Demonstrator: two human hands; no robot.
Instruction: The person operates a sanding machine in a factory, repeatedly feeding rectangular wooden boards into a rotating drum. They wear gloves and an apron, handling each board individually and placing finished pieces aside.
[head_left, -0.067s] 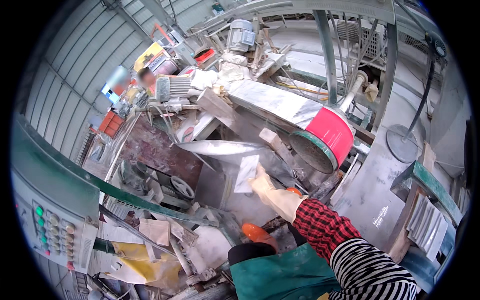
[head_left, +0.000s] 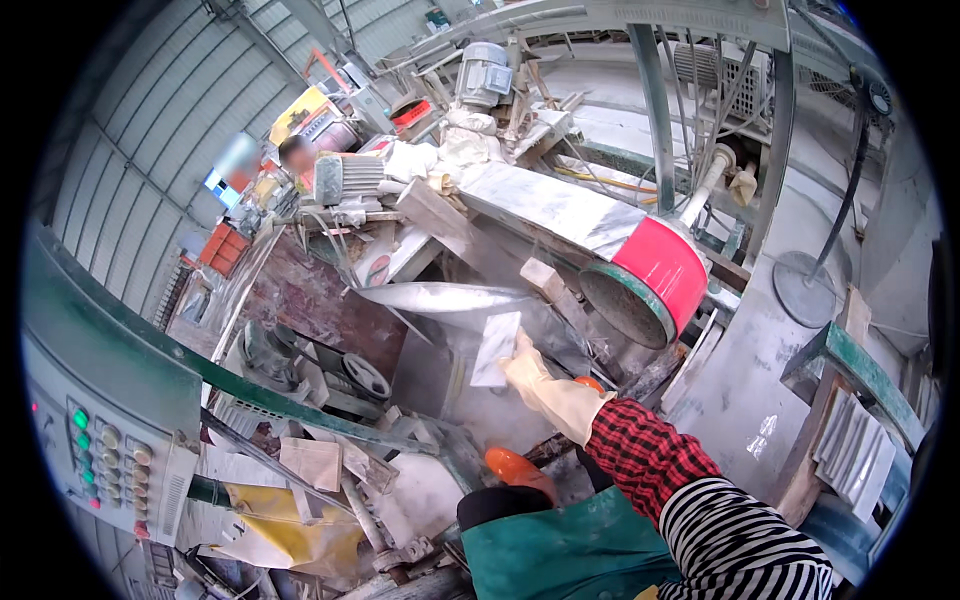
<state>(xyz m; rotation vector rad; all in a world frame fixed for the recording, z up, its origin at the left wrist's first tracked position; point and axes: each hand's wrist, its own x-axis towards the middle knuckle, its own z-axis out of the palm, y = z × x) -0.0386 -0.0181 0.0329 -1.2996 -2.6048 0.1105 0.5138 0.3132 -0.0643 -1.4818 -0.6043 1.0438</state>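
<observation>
My right hand (head_left: 545, 388), in a cream rubber glove, reaches forward near the middle of the view. Its fingers are closed on the right edge of a small white marble tile (head_left: 495, 348) with grey veins. The tile stands tilted, apart from the curved, dusty metal sheet (head_left: 440, 297) beyond it. To the right of the hand is a red drum-shaped guard (head_left: 672, 272) with a green rim and a dark, dusty hollow side. A small pale stone block (head_left: 541, 278) lies between tile and guard. My left hand is out of the picture.
A marble slab (head_left: 550, 205) runs back from the guard. At the left stands a control panel (head_left: 110, 465) with buttons, near a handwheel (head_left: 365, 376). Thin tiles (head_left: 855, 455) are stacked at the right. My orange boot (head_left: 520, 473) is below. People are in the far left background.
</observation>
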